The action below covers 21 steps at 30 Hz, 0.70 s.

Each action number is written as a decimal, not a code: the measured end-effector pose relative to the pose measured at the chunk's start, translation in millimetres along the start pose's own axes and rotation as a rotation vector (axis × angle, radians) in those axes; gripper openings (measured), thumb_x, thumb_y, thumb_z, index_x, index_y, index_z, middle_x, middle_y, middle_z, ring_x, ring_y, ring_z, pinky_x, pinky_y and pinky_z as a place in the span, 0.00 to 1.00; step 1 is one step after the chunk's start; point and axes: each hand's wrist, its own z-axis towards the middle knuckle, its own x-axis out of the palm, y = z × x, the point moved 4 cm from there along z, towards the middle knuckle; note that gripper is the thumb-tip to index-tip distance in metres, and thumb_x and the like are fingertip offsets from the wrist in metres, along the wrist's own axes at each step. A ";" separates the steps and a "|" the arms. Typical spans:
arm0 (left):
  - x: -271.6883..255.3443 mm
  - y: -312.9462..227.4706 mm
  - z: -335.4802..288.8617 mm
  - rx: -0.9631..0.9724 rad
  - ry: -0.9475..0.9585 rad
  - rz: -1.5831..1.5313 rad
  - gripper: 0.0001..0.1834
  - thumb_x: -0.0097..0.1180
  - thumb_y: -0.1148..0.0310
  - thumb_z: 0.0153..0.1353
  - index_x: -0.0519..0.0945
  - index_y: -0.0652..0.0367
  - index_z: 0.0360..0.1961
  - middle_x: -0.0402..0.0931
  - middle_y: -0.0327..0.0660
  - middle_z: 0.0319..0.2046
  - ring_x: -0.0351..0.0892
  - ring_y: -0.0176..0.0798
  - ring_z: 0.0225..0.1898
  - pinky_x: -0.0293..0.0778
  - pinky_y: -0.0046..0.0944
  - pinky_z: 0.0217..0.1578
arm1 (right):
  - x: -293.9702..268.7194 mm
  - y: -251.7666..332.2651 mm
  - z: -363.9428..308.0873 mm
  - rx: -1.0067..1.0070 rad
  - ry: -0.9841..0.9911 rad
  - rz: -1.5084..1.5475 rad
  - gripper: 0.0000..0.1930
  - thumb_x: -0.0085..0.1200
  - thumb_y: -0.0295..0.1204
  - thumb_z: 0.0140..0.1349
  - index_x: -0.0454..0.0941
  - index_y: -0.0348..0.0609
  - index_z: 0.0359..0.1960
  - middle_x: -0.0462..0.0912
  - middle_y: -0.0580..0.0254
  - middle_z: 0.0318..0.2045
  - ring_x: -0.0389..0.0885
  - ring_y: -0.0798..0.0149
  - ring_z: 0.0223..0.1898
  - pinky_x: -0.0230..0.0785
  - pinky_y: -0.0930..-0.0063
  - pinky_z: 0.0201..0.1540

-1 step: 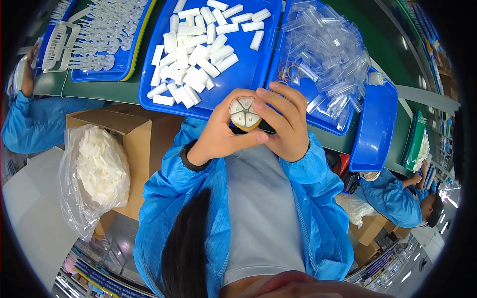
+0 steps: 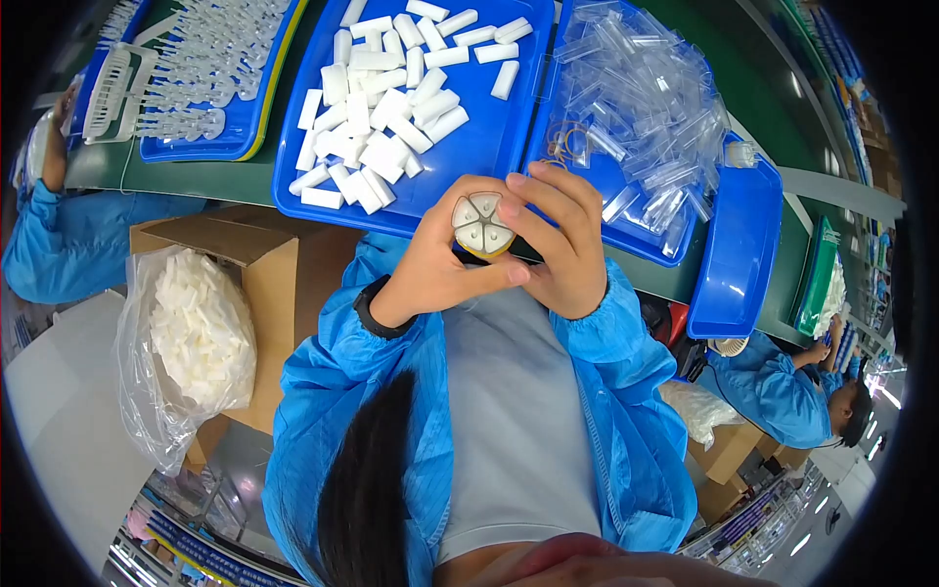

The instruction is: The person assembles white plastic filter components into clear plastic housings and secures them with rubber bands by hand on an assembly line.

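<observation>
Close to my body, at the tray's front edge, I hold a round bundle of white wedge-shaped pieces (image 2: 479, 217) with its end facing up. Several wedges meet at the middle, most with a small knob or hole, and a yellowish rim shows on the near side. My left hand (image 2: 437, 249) is wrapped round its left side. My right hand (image 2: 565, 240) closes on it from the right, fingertips over the rim. Beyond them, white foam-like blocks (image 2: 380, 157) lie heaped in a blue tray (image 2: 479, 117). What the fingers cover underneath is hidden.
Clear plastic tubes (image 2: 650, 108) and rubber bands (image 2: 562, 142) fill the right tray. A blue bin (image 2: 738, 254) stands beside it. White stemmed parts (image 2: 210, 68) fill a tray far left. An open carton (image 2: 274, 313) holds bagged white pieces (image 2: 201, 328). Co-workers sit at both sides.
</observation>
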 end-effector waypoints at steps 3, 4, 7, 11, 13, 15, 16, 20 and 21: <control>4.0 3.4 0.1 -0.034 0.044 0.016 0.25 0.68 0.72 0.49 0.71 0.60 0.48 0.73 0.39 0.42 0.73 0.33 0.43 0.70 0.32 0.45 | -2.9 0.3 1.6 0.062 0.014 0.143 0.32 0.69 0.31 0.41 0.75 0.49 0.53 0.70 0.61 0.57 0.66 0.50 0.57 0.59 0.56 0.57; 4.8 5.9 0.0 -0.095 0.055 0.004 0.24 0.67 0.74 0.50 0.71 0.59 0.48 0.73 0.38 0.41 0.73 0.33 0.43 0.70 0.32 0.44 | -3.6 -0.7 3.9 0.146 0.048 0.278 0.32 0.69 0.32 0.42 0.74 0.48 0.54 0.69 0.59 0.57 0.65 0.49 0.58 0.58 0.55 0.58; 0.7 5.7 0.5 -0.029 0.066 0.118 0.23 0.66 0.76 0.48 0.73 0.58 0.46 0.73 0.39 0.40 0.74 0.34 0.41 0.70 0.33 0.43 | -12.6 -2.2 5.8 0.174 0.158 0.483 0.35 0.70 0.36 0.42 0.72 0.47 0.56 0.67 0.56 0.58 0.61 0.47 0.61 0.55 0.53 0.61; 3.7 0.2 4.9 0.034 0.204 0.239 0.22 0.65 0.76 0.45 0.75 0.59 0.44 0.73 0.42 0.41 0.75 0.40 0.41 0.71 0.36 0.42 | -16.5 -5.2 4.6 0.239 0.178 0.410 0.35 0.70 0.39 0.43 0.73 0.48 0.56 0.67 0.57 0.59 0.59 0.47 0.62 0.53 0.52 0.63; 3.5 8.3 2.1 0.021 0.215 0.273 0.23 0.65 0.76 0.45 0.75 0.60 0.45 0.73 0.42 0.41 0.75 0.41 0.41 0.71 0.36 0.42 | -15.3 -3.1 5.3 0.194 0.198 0.330 0.33 0.70 0.40 0.42 0.76 0.51 0.55 0.67 0.57 0.59 0.59 0.46 0.62 0.53 0.51 0.63; 3.3 14.5 -0.8 -0.017 0.220 0.304 0.25 0.65 0.74 0.45 0.74 0.61 0.47 0.73 0.44 0.41 0.75 0.44 0.42 0.72 0.38 0.42 | -14.6 -0.7 6.2 0.188 0.194 0.326 0.32 0.71 0.40 0.42 0.77 0.52 0.53 0.67 0.57 0.59 0.59 0.46 0.62 0.53 0.51 0.62; 3.9 14.3 -0.4 -0.015 0.229 0.302 0.25 0.65 0.74 0.45 0.74 0.61 0.47 0.73 0.44 0.41 0.75 0.44 0.42 0.72 0.38 0.42 | -14.0 -0.7 5.6 0.183 0.196 0.329 0.30 0.71 0.40 0.41 0.79 0.53 0.51 0.68 0.58 0.59 0.59 0.46 0.62 0.53 0.51 0.62; 6.2 14.1 2.7 0.034 0.296 0.329 0.27 0.67 0.72 0.44 0.73 0.61 0.48 0.73 0.44 0.43 0.75 0.45 0.43 0.72 0.38 0.42 | -16.2 -9.0 0.2 0.161 0.185 0.328 0.30 0.70 0.49 0.37 0.82 0.51 0.45 0.70 0.56 0.58 0.60 0.47 0.62 0.50 0.50 0.63; 6.1 13.4 3.0 0.051 0.293 0.357 0.30 0.68 0.72 0.43 0.73 0.61 0.50 0.72 0.45 0.45 0.75 0.45 0.45 0.72 0.38 0.43 | -15.7 -9.9 1.1 0.168 0.176 0.360 0.29 0.71 0.47 0.37 0.83 0.50 0.44 0.70 0.56 0.57 0.60 0.46 0.62 0.51 0.50 0.63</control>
